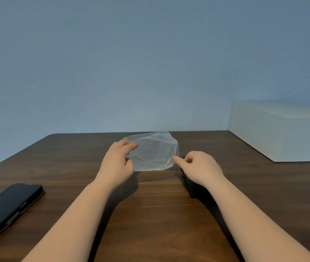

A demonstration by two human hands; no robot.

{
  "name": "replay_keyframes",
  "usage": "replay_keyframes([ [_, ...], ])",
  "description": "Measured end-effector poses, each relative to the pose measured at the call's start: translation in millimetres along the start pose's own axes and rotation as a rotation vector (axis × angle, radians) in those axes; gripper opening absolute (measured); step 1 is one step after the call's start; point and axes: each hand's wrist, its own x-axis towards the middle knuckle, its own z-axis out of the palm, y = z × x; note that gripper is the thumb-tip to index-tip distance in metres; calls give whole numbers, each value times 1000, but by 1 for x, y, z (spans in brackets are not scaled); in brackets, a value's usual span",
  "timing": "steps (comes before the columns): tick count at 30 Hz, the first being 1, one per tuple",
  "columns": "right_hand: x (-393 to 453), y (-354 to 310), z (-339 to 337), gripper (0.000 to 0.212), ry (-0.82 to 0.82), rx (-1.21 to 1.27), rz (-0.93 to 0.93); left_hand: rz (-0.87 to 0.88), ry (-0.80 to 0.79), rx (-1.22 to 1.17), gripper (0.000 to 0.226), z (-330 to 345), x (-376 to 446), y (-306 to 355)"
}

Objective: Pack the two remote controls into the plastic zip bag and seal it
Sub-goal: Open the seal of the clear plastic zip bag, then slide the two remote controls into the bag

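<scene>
A clear plastic zip bag (153,153) with a thin red line near its mouth is lifted just above the dark wooden table (160,214). My left hand (118,163) pinches the bag's left edge between thumb and fingers. My right hand (199,167) is beside the bag's right edge, fingers curled, with the index fingertip touching the plastic. A dark shape (193,188) lies under my right hand; whether it is a remote control or a shadow is unclear. The bag looks empty.
A flat black device in a case (8,208) lies at the table's left front edge. A white box (282,133) stands at the back right against the blue wall.
</scene>
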Motion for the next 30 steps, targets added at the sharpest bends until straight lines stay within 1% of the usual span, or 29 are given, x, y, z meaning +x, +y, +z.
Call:
replay_keyframes([
  [2,-1,4,-5,47,2,-108,55,-4,-50,20,49,1,-1,0],
  [4,-2,6,-6,46,-50,-206,87,-4,-79,43,51,1,0,1],
  [6,-3,7,-3,50,-129,-285,78,-3,-99,80,55,1,1,2],
  [9,-5,6,-1,59,-205,-341,48,-15,-170,103,56,1,0,2],
  [12,-6,4,0,55,-201,-337,29,44,-248,42,58,6,-5,5],
  [14,-6,4,1,48,-161,-290,33,84,-230,-11,54,11,-6,7],
  [17,-6,3,1,40,-63,-205,34,47,-134,-79,43,14,-5,11],
  [19,-4,5,-1,38,56,-153,29,35,-64,-71,29,13,-5,13],
  [21,-3,7,-5,32,199,-95,28,61,-33,14,10,12,-4,14],
  [24,-4,7,-16,28,461,58,-22,61,1,70,12,13,-4,14],
  [26,-8,1,-23,26,592,220,-138,22,21,77,15,13,-4,13],
  [28,-16,-8,-26,24,588,367,-261,-28,22,80,17,14,-4,12],
  [30,-22,-17,-22,22,478,413,-343,-87,37,84,18,15,-3,11],
])
